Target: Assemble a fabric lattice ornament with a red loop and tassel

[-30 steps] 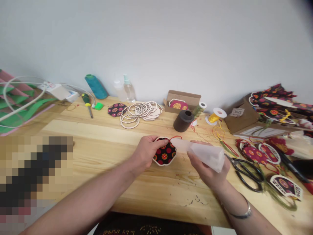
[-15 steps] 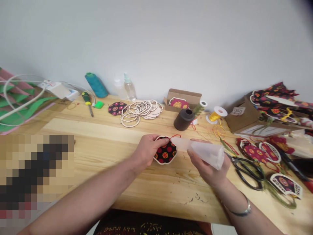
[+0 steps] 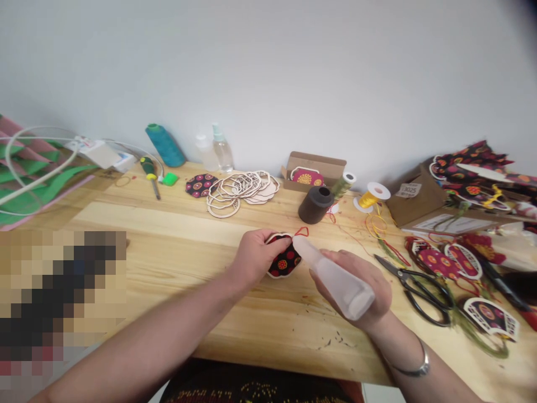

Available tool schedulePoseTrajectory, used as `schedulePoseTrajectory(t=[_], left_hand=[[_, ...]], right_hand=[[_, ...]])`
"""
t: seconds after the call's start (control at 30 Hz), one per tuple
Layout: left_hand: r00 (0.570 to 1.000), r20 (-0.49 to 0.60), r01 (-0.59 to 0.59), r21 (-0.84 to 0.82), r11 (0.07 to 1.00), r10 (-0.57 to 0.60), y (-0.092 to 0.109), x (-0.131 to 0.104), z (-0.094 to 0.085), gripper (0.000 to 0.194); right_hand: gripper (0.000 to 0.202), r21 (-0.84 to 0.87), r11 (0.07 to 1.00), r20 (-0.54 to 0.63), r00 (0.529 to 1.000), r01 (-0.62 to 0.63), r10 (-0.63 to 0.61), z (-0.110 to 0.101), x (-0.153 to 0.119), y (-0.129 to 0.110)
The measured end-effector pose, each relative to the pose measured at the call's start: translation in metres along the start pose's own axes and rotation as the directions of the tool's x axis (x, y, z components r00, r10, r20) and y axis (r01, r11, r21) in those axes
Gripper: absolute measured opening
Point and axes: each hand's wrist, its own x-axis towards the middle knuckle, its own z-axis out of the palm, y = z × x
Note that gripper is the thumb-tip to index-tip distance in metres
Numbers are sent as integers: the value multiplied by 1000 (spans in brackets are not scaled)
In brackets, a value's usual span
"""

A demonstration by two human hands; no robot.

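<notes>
In the head view, the left hand (image 3: 255, 256) pinches the edge of a scalloped patterned piece (image 3: 283, 264), dark fabric with red and orange dots inside a pale rim, held over the middle of the bench (image 3: 176, 240). The right hand (image 3: 361, 282) is wrapped around a translucent squeeze bottle (image 3: 338, 278), whose tapered nozzle points at the upper right edge of the piece, by the left thumb; whether the tip touches it, I cannot tell. A red cord loop (image 3: 302, 230) sticks out just above the nozzle. Beyond the hands stands a black cone (image 3: 314, 207), near a spool of yellow cord (image 3: 369, 198). Black-handled scissors (image 3: 423, 291) lie to the right of the right hand, and pale cut-out frames (image 3: 239, 193) lie in a pile farther back.
</notes>
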Motion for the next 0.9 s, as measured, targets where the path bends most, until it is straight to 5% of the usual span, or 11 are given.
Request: schedulePoseTrajectory(t=[0.13, 0.33, 0.6, 0.9], left_hand=[[998, -3, -56, 86, 995, 57, 5, -4, -1, 20], [998, 6, -70, 77, 995, 69, 3, -3, -2, 22], [999, 0, 41, -88, 995, -41, 0, 0, 0, 24], [997, -10, 74, -93, 993, -76, 1, 0, 1, 24]], right_hand=[[41, -141, 955, 126, 962, 259, -243, -4, -2, 1], [45, -184, 917, 85, 936, 353, -343, -5, 1, -1], [42, -252, 898, 100, 932, 362, -348, -5, 3, -4], [44, -241, 899, 121, 930, 367, -347, -5, 0, 1]])
